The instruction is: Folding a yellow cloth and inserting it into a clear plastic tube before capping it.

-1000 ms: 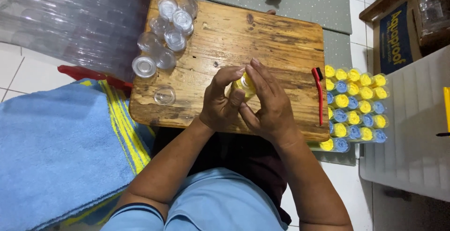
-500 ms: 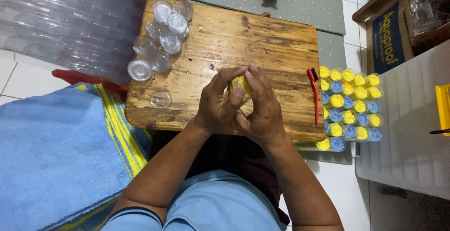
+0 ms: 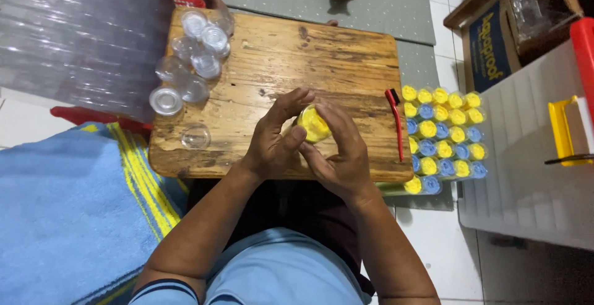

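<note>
Both hands meet over the middle of the wooden surface (image 3: 322, 51). The left hand (image 3: 272, 141) and right hand (image 3: 340, 153) share one grip, fingers clamped round a small yellow-filled jar (image 3: 312, 124), tilted so its top faces up to view. Empty clear jars (image 3: 192, 51) cluster at the far left corner, within reach. Filled jars with yellow and blue lids (image 3: 442, 133) stand in rows right of the surface, beside a red brush (image 3: 396, 119).

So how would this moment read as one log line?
left hand: gripping yellow-capped jar | right hand: gripping same jar | below: wooden board | beside: red brush
</note>
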